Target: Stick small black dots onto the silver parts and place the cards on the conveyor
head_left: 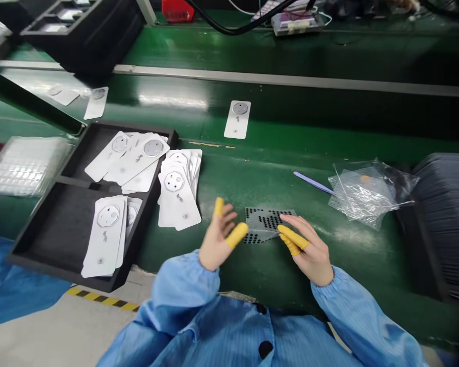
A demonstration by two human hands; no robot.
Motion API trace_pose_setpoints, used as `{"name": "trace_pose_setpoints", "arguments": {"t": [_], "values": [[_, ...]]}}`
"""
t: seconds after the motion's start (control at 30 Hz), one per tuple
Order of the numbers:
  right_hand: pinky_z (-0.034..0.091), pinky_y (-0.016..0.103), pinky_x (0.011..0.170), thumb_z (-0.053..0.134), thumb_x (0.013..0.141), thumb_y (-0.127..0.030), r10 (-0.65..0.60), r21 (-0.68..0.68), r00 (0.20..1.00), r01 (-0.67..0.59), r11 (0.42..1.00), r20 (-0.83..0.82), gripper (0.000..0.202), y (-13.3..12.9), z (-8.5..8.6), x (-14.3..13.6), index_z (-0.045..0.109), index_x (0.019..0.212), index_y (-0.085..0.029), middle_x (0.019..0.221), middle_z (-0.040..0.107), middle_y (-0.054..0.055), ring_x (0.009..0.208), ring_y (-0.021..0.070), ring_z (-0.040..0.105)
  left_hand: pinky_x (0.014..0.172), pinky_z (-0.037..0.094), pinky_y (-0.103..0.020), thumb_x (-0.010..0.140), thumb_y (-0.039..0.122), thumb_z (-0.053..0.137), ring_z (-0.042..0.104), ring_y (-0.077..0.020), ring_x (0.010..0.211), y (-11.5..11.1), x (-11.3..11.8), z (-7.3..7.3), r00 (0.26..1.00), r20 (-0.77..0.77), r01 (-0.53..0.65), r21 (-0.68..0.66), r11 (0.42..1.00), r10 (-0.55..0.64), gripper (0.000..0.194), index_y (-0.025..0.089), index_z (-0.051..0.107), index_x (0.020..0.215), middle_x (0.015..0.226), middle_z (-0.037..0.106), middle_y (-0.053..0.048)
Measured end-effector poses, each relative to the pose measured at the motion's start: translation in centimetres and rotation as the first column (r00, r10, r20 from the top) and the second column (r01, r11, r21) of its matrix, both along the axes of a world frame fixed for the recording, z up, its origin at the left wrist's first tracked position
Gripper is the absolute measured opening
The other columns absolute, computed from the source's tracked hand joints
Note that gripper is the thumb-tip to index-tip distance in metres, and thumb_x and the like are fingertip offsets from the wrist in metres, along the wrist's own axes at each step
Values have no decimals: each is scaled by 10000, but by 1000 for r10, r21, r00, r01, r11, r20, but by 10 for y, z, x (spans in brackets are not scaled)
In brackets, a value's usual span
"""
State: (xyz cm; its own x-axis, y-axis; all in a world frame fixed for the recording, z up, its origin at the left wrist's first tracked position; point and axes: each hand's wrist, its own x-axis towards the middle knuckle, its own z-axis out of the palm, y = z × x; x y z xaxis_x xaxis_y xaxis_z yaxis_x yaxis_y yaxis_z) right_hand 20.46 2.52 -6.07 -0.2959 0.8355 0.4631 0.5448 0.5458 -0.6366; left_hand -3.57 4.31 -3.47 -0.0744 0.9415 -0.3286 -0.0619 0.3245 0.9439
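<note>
On the green bench in front of me is a clear sheet of black dot stickers. My right hand, with yellow finger cots, pinches it at the right edge, and part of the sheet looks lifted or folded there. My left hand is just left of the sheet, thumb and fingers spread, holding nothing; it wears yellow cots too. Farther left lies a fanned pile of white cards with round grey discs. Lilac tweezers lie beyond my right hand, one end by crumpled clear plastic bags.
A black two-part tray at the left holds more white cards. A single card lies farther back on the bench. Clear plastic trays are stacked at far left. Dark stacked trays stand at the right. A metal rail crosses behind.
</note>
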Motion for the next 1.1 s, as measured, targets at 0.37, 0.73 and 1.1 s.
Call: {"name": "trace_pose_setpoints", "arguments": {"t": [0.37,0.73,1.1], "values": [[428,523,1023,574,844,-91,36,-23,998,-35,999,49,256,11,15,-11,593,1079,-190,1029,654,97,970,180,628,762,560,-300,627,343,837,715,-176,748,-19,55,-8,946,324,11,-96,995,21,726,143,480,1227,969,753,-114],[515,513,979,463,842,-23,57,165,992,-75,983,114,207,2,-8,-22,615,884,-157,1108,654,147,1058,209,631,905,525,-379,601,260,843,716,-258,920,-26,68,-14,907,317,-201,-251,947,276,784,81,436,1247,897,760,-149],[589,331,811,491,884,-114,-109,-15,989,108,994,-100,232,10,-30,-30,545,1103,-170,1050,635,119,981,190,644,887,508,-384,572,318,857,714,-263,882,-24,72,-13,901,348,-141,-332,933,260,629,102,529,1064,882,751,-171]]}}
